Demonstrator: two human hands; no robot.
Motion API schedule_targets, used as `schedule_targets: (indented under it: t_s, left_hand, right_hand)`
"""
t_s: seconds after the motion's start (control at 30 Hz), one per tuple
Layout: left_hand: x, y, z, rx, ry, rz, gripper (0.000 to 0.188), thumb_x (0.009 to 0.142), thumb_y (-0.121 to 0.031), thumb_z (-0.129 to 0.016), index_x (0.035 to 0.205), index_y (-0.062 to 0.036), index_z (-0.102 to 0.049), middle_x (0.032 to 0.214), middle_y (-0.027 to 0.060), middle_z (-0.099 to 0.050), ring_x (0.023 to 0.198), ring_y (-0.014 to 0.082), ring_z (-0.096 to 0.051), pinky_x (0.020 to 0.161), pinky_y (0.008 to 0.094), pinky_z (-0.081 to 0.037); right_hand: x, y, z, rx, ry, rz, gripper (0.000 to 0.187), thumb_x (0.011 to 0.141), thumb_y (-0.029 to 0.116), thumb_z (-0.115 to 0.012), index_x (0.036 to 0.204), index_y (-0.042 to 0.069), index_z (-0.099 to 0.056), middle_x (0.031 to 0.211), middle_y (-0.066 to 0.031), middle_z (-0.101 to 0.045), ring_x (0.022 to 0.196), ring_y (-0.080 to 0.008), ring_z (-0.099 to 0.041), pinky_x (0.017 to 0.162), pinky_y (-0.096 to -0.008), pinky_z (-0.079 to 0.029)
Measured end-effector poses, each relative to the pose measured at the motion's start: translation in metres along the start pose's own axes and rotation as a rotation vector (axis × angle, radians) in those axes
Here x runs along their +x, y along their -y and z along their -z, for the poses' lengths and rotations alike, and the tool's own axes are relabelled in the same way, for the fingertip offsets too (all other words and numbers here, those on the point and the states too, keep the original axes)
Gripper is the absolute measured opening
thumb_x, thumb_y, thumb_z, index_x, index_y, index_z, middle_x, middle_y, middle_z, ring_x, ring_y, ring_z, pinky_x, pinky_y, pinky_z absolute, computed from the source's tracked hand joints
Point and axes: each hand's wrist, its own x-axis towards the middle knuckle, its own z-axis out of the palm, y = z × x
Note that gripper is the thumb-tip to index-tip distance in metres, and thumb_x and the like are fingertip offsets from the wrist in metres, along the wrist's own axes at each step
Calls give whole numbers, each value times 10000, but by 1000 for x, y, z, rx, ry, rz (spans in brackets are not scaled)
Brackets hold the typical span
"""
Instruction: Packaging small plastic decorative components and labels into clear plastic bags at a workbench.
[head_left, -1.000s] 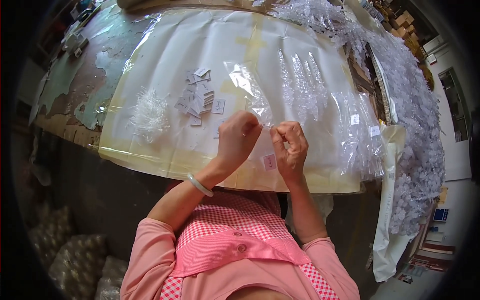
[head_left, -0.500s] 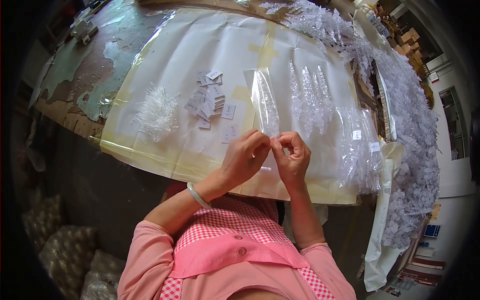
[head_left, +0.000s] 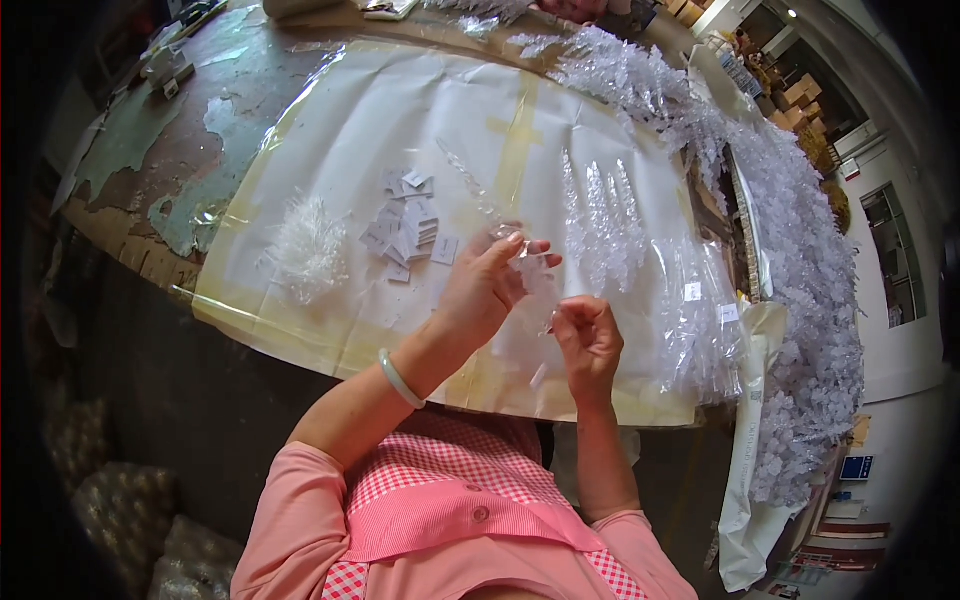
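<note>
1. Decoration [head_left: 474, 188], clear and icicle-shaped, is between the two hands, over the middle of the white sheet [head_left: 380, 110] that covers the desk [head_left: 185, 130]; its narrow end points away from the person, and its wider end comes toward the body.
2. Left hand [head_left: 488, 278] bends its fingers around the decoration, with the thumb on top; right hand [head_left: 590, 345] presses thumb and forefinger together at the lower end; which thin thing is perhaps between these fingertips, I cannot tell.
3. Finished, in my judgement, are the wrapped pieces [head_left: 690, 345] at the right side; two small white labels [head_left: 692, 292] show on them; the exact number of pieces I cannot count.
4. Half-way, I would judge, is the decoration in the hands; a small white tag [head_left: 539, 376] shows just below them, but whether it is tied on, I cannot tell.
5. Left over, as it seems, are several bare pieces [head_left: 606, 250] lying side by side, without visible label; a card pile [head_left: 405, 230] and a bundle of white strands [head_left: 305, 250] lie further left, both unused.
</note>
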Motion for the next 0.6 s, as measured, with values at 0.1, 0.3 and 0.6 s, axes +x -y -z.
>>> schedule_targets:
  t_s: [0.1,0.3,0.6]
  left_hand:
    - [-1,-19,-6,-84,9,-113,230,972,-131,-516,1183,-67,-448,1088,183,-604,1041,382,-630,880,490,-532]
    - [10,-41,10,-189,-73,-150,235,954,-180,-556,1134,-76,-446,1164,201,-551,1129,397,-562,970,555,-464]
    - [-6,-26,5,-215,-31,-181,369,916,-161,-622,1221,-112,-420,1167,182,-547,1131,381,-558,974,549,-459]
  right_hand:
    - [9,13,6,-144,77,42,428,837,-37,-630,1250,6,-525,1120,-79,-579,985,-136,-576,876,-281,-465]
    - [15,31,0,-111,-134,155,366,827,-23,-604,1191,8,-591,1040,-60,-610,968,-140,-579,872,-277,-462]
    - [16,24,-50,-555,-5,357,141,804,99,-743,925,55,-688,773,-55,-585,745,-209,-564,703,-350,-449]
